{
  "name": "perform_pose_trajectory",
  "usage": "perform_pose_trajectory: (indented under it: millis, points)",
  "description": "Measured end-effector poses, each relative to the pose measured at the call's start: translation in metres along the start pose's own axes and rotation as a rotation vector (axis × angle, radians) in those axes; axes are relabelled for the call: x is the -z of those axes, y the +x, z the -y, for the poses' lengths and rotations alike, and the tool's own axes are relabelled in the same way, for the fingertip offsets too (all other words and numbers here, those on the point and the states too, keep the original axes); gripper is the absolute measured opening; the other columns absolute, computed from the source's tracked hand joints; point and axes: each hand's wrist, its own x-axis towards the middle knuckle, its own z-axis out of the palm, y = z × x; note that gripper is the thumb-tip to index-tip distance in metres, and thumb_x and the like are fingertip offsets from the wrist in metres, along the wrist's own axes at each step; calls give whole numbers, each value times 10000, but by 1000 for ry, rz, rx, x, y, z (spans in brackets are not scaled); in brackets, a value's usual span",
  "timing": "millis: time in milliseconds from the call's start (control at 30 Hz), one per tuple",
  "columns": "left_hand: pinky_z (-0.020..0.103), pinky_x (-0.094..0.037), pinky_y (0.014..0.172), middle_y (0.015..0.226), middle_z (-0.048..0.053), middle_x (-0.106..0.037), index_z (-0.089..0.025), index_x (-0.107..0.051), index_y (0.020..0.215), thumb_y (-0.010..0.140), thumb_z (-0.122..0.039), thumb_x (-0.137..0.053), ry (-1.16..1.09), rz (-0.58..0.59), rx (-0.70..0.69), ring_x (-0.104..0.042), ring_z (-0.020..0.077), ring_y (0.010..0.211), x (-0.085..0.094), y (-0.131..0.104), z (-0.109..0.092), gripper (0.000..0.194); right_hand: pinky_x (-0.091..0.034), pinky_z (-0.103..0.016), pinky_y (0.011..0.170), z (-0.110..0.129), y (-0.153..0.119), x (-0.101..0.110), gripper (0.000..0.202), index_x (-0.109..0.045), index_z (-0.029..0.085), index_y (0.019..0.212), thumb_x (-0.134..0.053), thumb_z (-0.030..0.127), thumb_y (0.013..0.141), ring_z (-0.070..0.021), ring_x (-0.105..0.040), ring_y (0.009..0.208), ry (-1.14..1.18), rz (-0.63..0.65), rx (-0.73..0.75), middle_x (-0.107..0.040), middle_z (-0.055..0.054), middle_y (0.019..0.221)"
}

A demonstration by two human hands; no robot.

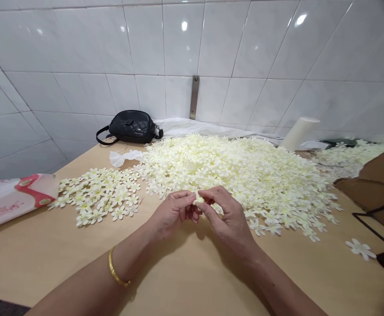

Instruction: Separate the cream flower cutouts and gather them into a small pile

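Note:
Between my two hands is a small pale-yellow artificial flower (pixel 199 199), pinched by the fingertips and partly covered by them. My left hand (pixel 180 208) is closed, thumb and forefinger on the flower's left side, the other fingers curled under. From the right, my right hand (pixel 224 213) grips it with thumb and forefinger. Just behind the hands spreads a large heap of white and pale-yellow artificial flowers (pixel 224 162). A smaller group of similar flowers (pixel 101 193) lies flat on the table to the left.
The wooden table (pixel 185 281) meets a tiled wall. A black bag (pixel 130 126) stands at the back left, a red-and-white plastic bag (pixel 10 202) at the left edge. Toward the right are a white cylinder (pixel 299 134), brown cardboard (pixel 376 188) and a single flower (pixel 360 249).

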Motion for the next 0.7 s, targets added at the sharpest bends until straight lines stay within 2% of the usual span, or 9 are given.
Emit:
perform_pose_trajectory:
  millis: [100, 233, 300, 400, 533, 600, 700]
  points:
    - [186, -362, 491, 523, -6, -526, -120, -570, 618, 710, -247, -598, -16, 26, 18, -480, 65, 455, 0, -1, 1, 159, -410, -266, 664, 3, -1, -1, 132, -577, 194, 848, -465, 148, 794, -132, -512, 715, -25, 9, 27, -525, -18, 751]
    - [191, -373, 509, 539, -2, -538, -131, -562, 640, 732, -266, -578, -35, -4, 4, -490, 71, 487, -4, -2, 1, 164, -405, -252, 638, 4, -2, -2, 119, -551, 185, 819, -440, 147, 803, -124, -504, 699, -50, -22, 15, -509, -17, 755]
    - [208, -391, 544, 588, 11, -556, -131, -569, 664, 714, -266, -599, -17, -9, 1, -506, 83, 531, -6, -2, 1, 148, -407, -249, 648, 2, -3, -1, 127, -545, 183, 861, -442, 142, 799, -127, -502, 724, -67, -35, 0, -516, -20, 776]
    - [216, -389, 542, 596, 18, -554, -124, -571, 655, 682, -252, -630, 72, -14, 16, -506, 89, 539, -4, -2, 1, 143, -415, -264, 694, 1, -4, 3, 206, -532, 185, 975, -450, 144, 790, -143, -505, 786, -131, 10, -53, -532, -34, 840]
    - [201, -358, 509, 548, -6, -528, -144, -544, 637, 697, -264, -609, 154, -85, 25, -467, 71, 490, 3, 1, 5, 150, -426, -309, 763, 7, -11, 16, 288, -486, 209, 1093, -439, 208, 808, -179, -502, 898, -231, 73, -167, -530, -61, 975]
    - [202, -348, 505, 531, -11, -520, -149, -532, 627, 709, -282, -594, 207, -112, 16, -457, 71, 482, 7, 3, 6, 168, -428, -318, 787, 10, -22, 28, 270, -485, 220, 1082, -426, 248, 820, -186, -499, 934, -261, 30, -225, -533, -60, 1002]
    - [208, -337, 498, 531, -7, -525, -146, -533, 628, 716, -309, -579, 294, -124, 1, -466, 80, 481, 9, 5, 8, 190, -443, -335, 764, 5, -54, 57, 237, -518, 238, 999, -457, 345, 797, -208, -511, 929, -334, -163, -339, -550, -53, 991]
